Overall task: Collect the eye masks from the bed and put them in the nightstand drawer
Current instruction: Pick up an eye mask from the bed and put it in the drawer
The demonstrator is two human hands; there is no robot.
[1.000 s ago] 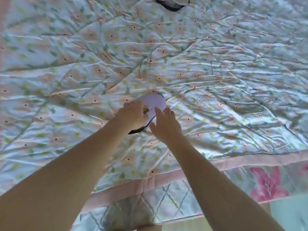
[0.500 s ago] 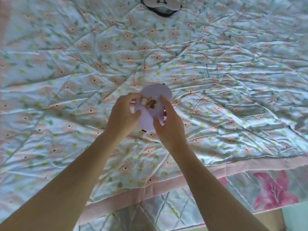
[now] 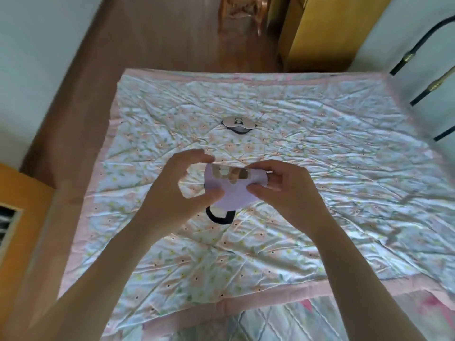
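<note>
Above the quilt (image 3: 320, 168), both hands' fingers pinch the lilac eye mask (image 3: 234, 193); strap probably dangling.

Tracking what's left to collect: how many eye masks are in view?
2. A purple eye mask is held by the left hand and right hand; a panda-face eye mask lies farther up the quilt.

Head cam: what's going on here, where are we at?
A person holds a lilac eye mask above the quilt, pinching it with both the left hand and the right hand. Its black strap hangs below. A second, white eye mask lies on the quilt farther from the person, untouched. No drawer can be made out in the head view, so nothing is stowed yet as far as it shows.
</note>
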